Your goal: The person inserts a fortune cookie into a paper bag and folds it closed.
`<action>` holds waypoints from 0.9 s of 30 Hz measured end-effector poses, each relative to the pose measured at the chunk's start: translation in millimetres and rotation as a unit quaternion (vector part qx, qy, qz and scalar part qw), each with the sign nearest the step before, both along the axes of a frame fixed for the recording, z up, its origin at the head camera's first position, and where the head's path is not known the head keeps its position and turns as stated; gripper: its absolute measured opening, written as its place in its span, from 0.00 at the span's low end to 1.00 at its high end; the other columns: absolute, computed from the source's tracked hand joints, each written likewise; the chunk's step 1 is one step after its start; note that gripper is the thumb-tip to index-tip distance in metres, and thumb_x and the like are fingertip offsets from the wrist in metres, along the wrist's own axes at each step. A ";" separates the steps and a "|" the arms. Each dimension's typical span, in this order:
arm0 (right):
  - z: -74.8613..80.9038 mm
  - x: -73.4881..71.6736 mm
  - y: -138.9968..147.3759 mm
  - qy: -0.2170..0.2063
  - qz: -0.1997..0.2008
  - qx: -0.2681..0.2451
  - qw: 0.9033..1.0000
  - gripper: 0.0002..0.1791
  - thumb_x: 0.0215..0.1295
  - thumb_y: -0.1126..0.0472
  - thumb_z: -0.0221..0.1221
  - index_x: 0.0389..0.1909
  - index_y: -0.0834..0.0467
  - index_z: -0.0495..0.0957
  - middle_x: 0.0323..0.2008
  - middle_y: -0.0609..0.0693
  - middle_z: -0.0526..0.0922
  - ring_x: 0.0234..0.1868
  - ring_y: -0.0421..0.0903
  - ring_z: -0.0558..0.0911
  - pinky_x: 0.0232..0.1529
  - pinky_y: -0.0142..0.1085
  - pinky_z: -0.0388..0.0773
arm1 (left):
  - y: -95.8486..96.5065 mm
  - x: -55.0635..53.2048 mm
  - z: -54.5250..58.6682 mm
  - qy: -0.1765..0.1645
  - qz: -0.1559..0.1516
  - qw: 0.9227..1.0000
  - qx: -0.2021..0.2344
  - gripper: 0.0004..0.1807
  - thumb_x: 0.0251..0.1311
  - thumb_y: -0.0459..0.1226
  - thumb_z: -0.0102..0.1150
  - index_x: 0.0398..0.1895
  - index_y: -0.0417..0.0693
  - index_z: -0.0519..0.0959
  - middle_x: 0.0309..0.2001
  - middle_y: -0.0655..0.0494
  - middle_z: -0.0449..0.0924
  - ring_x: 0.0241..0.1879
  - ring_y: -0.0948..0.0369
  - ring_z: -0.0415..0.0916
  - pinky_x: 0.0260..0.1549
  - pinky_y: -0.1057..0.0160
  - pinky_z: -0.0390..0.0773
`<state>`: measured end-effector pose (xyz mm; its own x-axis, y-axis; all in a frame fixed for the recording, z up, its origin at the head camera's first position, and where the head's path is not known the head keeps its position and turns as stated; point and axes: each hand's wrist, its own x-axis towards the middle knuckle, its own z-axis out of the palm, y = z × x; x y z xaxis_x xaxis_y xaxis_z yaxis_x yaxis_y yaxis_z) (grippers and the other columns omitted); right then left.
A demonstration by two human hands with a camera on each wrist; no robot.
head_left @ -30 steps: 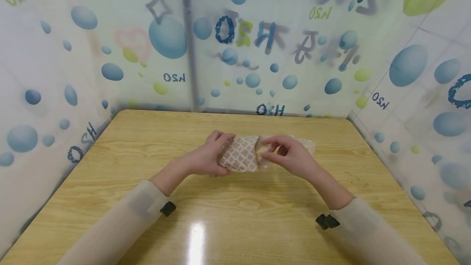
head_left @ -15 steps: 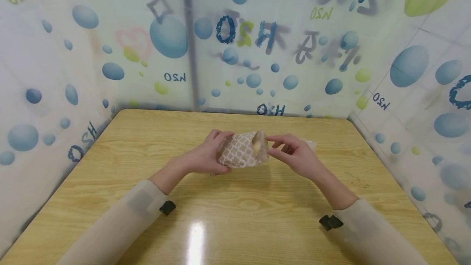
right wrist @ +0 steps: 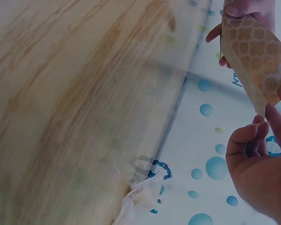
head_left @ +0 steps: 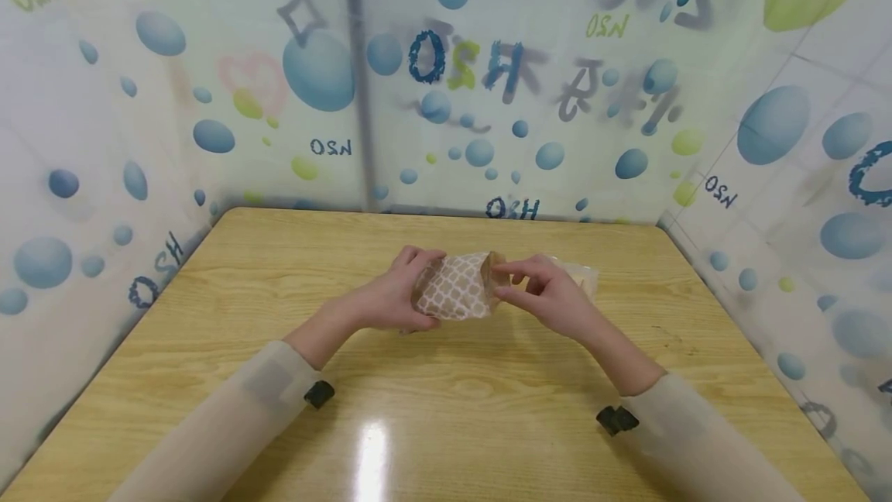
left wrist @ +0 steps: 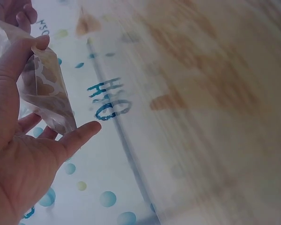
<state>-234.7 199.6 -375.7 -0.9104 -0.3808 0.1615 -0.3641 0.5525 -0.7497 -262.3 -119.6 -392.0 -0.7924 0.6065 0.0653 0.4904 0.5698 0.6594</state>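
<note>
My left hand (head_left: 394,293) grips a small tan bag (head_left: 454,287) with a white lattice print, thumb and fingers on opposite edges near its left end. The bag lies sideways with its mouth toward the right, just above the table. At that mouth my right hand (head_left: 557,297) has its index finger and thumb right on the edge, pinching it. In the right wrist view, the other fingers (right wrist: 246,136) curl below the bag's corner. The left wrist view shows the left thumb (left wrist: 41,43) across the bag's side. What is inside the bag is hidden now.
A clear plastic packet (head_left: 585,276) with something pale in it lies behind the right hand, partly covered by it. The wooden table (head_left: 446,409) is bounded by walls with blue and green dots. Dark clips (head_left: 319,394) sit at both cuffs.
The right fingers drew back from the bag's mouth, then returned to its edge. The pale thing seen at the mouth earlier is out of sight. The left hand keeps its hold.
</note>
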 end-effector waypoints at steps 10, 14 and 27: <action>-3.7 1.2 5.5 -0.003 -0.002 0.005 1.000 0.21 0.76 0.52 0.70 0.66 0.49 0.87 0.49 0.54 0.78 0.32 0.45 0.73 0.32 0.34 0.74 | -2.4 1.1 -0.9 0.001 0.003 1.000 0.001 0.61 0.55 0.41 0.83 0.88 0.50 0.53 0.74 0.39 0.57 0.72 0.45 0.64 0.74 0.39 0.73; -6.6 1.9 17.4 -0.002 -0.005 0.007 1.000 0.22 0.76 0.52 0.70 0.67 0.50 0.86 0.50 0.54 0.80 0.31 0.45 0.74 0.31 0.35 0.75 | -4.0 1.5 -0.1 0.001 0.005 1.000 0.001 0.61 0.55 0.40 0.83 0.88 0.50 0.53 0.74 0.39 0.57 0.72 0.45 0.64 0.74 0.39 0.73; -11.7 -7.9 99.3 -0.027 -0.083 0.022 0.996 0.23 0.81 0.51 0.64 0.69 0.58 0.83 0.54 0.58 0.84 0.29 0.44 0.74 0.27 0.37 0.74 | -6.1 3.6 0.3 0.007 0.008 1.000 -0.003 0.61 0.56 0.40 0.83 0.88 0.49 0.53 0.74 0.39 0.58 0.72 0.45 0.64 0.74 0.39 0.73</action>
